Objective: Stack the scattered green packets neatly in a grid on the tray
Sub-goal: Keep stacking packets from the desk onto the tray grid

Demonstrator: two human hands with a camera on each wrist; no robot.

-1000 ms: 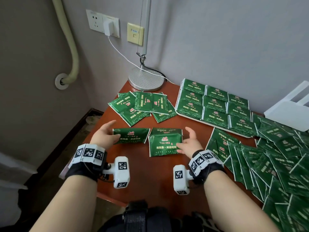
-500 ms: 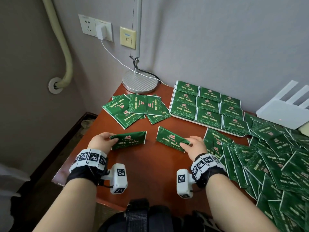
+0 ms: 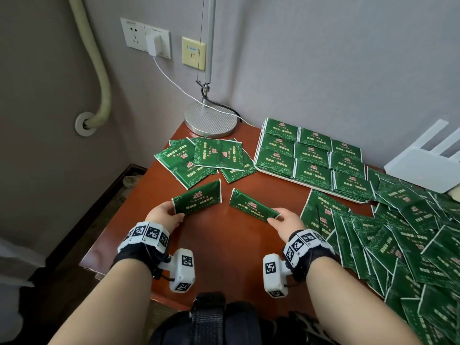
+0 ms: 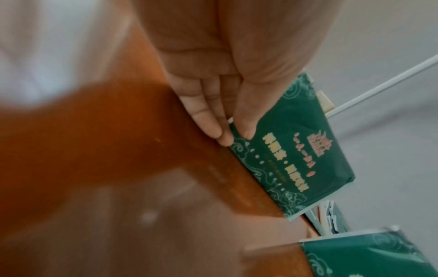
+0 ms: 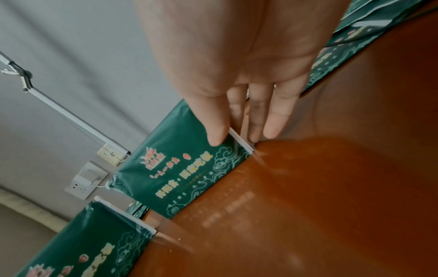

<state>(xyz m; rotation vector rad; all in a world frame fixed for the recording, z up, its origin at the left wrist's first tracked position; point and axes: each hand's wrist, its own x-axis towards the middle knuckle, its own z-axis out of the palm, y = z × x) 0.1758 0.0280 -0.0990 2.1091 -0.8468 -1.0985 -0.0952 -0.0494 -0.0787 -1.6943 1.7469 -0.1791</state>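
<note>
My left hand (image 3: 167, 215) pinches the near-left end of a green packet (image 3: 199, 200), thumb on its printed face; the same packet (image 4: 294, 146) stands on its long edge on the red-brown table. My right hand (image 3: 280, 219) pinches the near-right end of a second green packet (image 3: 252, 204), also tipped up on its edge (image 5: 180, 168). The white tray (image 3: 278, 172) at the back holds a grid of green packet stacks (image 3: 311, 155). Several loose packets (image 3: 206, 158) lie behind the hands. A large heap of packets (image 3: 403, 235) covers the table's right side.
A lamp base (image 3: 211, 118) with its pole stands at the table's back left corner, its cable running to a wall socket (image 3: 146, 37). A white router (image 3: 428, 163) sits at the back right. The table's left edge (image 3: 117, 220) drops to the floor.
Both hands closed on the two packets that lay flat in front of them and tipped them up onto their long edges. The camera has tilted down a little.
</note>
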